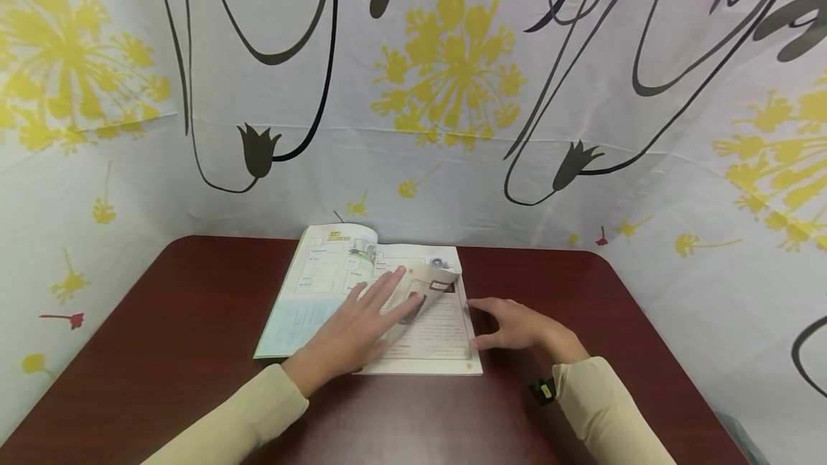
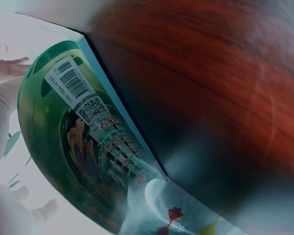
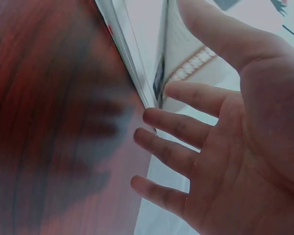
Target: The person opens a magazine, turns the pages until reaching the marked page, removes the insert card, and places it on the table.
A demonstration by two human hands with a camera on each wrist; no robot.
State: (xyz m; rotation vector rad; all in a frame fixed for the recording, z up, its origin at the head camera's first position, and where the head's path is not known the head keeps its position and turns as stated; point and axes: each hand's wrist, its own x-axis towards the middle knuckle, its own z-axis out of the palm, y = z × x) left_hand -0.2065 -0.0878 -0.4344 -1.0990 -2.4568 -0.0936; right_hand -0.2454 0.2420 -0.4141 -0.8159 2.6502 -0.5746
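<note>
An open book (image 1: pixel 446 343) lies near the far edge of the table, and one page (image 1: pixel 420 280) is lifted and curling over its right half. My left hand (image 1: pixel 359 325) is spread over the middle of the book with fingers extended against that lifted page. By the book's right edge is my right hand (image 1: pixel 520 325), thumb and fingers apart and nothing held. The right wrist view shows its fingers (image 3: pixel 179 125) loosely extended alongside the page edges. In the left wrist view, the green back cover (image 2: pixel 41 120) bends upward, showing a barcode label (image 2: pixel 71 81).
The dark red-brown table (image 1: pixel 161 350) extends on both sides of the book. Behind it hangs a white cloth (image 1: pixel 426 192) printed with yellow and grey flowers. A small black device (image 1: pixel 543 390) sits at the right wrist.
</note>
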